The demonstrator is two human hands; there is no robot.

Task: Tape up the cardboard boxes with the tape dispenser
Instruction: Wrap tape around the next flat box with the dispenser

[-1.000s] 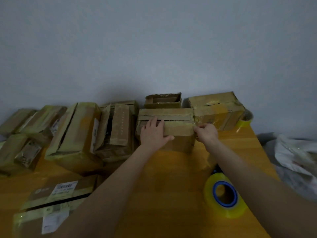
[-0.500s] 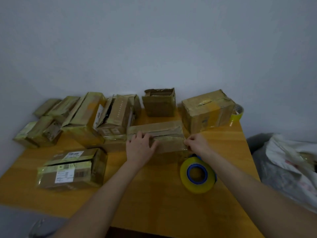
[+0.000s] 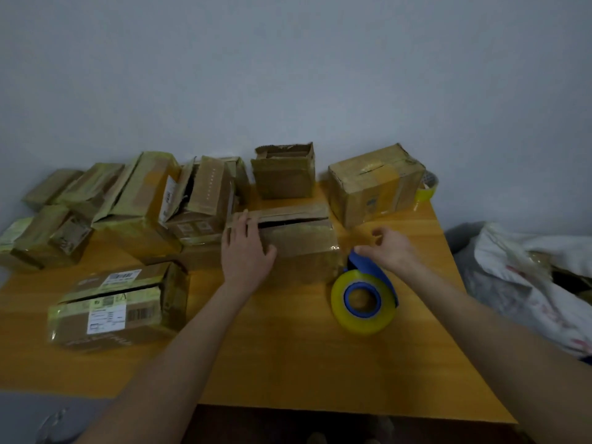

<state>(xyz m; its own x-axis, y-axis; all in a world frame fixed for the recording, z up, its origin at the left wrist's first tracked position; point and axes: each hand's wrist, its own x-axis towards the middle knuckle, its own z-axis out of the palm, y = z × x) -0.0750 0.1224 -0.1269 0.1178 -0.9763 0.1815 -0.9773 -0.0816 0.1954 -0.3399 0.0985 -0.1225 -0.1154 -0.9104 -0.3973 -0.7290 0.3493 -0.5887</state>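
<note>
Pressing flat with our left hand [image 3: 245, 251], fingers straight, on the brown cardboard box [image 3: 301, 248] mid-table, its top seam gaping. Our right hand [image 3: 389, 248] meets the one blue tape dispenser [image 3: 365, 293] with its yellowish roll, just beside that box. Gripping it? We cannot tell. A second tape roll [image 3: 426, 187] sits at the far corner, with roughly eleven other cardboard boxes [image 3: 144, 200] around.

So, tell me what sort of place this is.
Likely a makeshift parcel-packing spot in a plain room: many taped cardboard boxes crowd a wooden table against a bare wall, with a tape dispenser ready.
</note>
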